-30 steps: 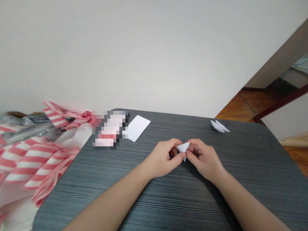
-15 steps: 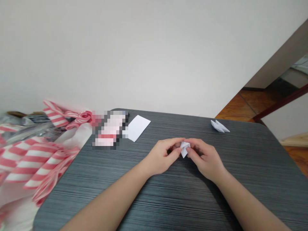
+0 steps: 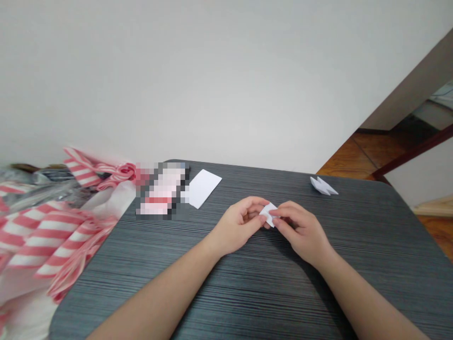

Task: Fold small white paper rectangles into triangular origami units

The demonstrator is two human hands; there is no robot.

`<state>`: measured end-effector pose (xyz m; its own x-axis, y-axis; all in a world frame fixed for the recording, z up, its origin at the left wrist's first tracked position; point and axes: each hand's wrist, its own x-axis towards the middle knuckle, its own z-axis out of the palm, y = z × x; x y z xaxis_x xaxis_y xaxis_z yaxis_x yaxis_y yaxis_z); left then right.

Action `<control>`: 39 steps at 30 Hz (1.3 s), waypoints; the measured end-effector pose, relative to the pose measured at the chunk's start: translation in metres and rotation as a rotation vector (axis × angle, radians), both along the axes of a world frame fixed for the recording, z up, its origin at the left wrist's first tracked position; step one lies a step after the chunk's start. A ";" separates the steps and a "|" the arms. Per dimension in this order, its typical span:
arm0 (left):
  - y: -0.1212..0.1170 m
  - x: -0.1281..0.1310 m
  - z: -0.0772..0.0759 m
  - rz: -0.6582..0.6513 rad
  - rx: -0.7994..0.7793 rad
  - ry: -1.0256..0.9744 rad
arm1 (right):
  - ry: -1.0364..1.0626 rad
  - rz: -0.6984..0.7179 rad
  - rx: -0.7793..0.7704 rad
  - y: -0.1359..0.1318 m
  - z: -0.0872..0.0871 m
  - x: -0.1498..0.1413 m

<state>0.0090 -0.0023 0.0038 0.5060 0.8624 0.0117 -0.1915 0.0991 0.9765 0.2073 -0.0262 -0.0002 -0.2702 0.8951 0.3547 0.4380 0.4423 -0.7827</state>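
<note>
Now my left hand [image 3: 236, 227] and right hand [image 3: 306, 232] are curled almost closed, both pinching the paper [image 3: 268, 214] over the bench [image 3: 230, 293]; uneven pressure could skew a crease, and a hard tug could tear it

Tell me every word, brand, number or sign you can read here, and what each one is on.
None can be read.
Pixelated object at the table's left: blocked out, so any text on it is unreadable.
Small folded paper between the left hand and right hand: no writing visible.
Flat white paper and folded piece: none visible.
Striped cloth: stripes only.
</note>
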 end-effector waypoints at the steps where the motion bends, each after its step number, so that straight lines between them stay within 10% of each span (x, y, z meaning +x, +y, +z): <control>1: 0.000 0.000 -0.001 0.005 -0.008 0.006 | 0.001 -0.012 -0.011 0.000 -0.002 -0.001; 10: 0.001 0.000 -0.005 0.036 0.020 0.155 | 0.153 -0.074 -0.195 -0.003 -0.019 -0.002; 39: 0.001 -0.004 -0.003 0.009 0.232 0.413 | -0.146 -0.054 -0.197 0.001 0.009 -0.005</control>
<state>0.0049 -0.0013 0.0004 0.5010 0.8655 0.0039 0.2180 -0.1306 0.9672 0.2024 -0.0255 0.0093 -0.2559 0.9575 0.1327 0.5715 0.2606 -0.7781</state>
